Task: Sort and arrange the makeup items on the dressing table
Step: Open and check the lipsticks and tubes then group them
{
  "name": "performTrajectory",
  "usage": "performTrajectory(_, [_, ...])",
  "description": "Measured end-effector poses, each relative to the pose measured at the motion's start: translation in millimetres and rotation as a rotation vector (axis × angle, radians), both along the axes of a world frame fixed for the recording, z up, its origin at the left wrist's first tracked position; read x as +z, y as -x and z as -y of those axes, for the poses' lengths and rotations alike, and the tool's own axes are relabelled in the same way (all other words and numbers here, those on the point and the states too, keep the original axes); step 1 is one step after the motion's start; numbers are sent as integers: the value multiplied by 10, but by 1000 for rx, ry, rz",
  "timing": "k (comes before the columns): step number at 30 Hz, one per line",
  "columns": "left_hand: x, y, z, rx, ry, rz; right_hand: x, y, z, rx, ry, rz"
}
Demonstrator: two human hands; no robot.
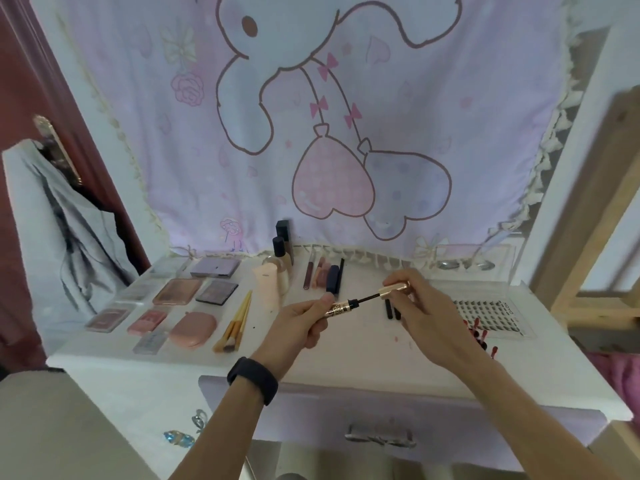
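Two grips meet in the air above the middle of the white table; the left grip curls round a gold mascara tube, its neck pointing right; the right grip pinches the gold mascara cap at the fingertips; the black wand runs from the cap into the tube's neck, with cap and tube apart; a black wristband circles the left wrist; two black pencils lie on the table just behind the right grip, partly hidden; yellow-handled brushes lie together left of the left grip; further left, a pink compact and several flat palettes lie in rows; foundation bottles stand at the back, with lip glosses lying side by side near them; a clear false-lash tray lies right of the right grip; a pastel cartoon tapestry hangs behind.
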State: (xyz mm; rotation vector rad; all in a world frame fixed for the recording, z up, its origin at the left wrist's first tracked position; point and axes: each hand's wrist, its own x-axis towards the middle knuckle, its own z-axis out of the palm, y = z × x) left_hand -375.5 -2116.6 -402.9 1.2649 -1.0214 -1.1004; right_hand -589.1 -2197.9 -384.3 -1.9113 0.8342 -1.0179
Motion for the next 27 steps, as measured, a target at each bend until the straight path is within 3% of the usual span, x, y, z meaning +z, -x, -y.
performTrajectory(4, [207, 35, -25, 5, 46, 45, 124, 46, -33, -58, 89, 20])
performTrajectory(9, [289, 102, -45, 12, 72, 103, 128, 102, 8, -90, 31, 32])
performTrajectory(15, [301, 146, -9, -19, 71, 0, 212, 157, 74, -129, 50, -59])
performTrajectory(22, [320, 175, 37, 89, 214, 300, 369, 178, 211, -244, 57, -217])
performTrajectory(27, [435, 123, 89, 13, 86, 103, 394, 236, 251, -98, 77, -150])
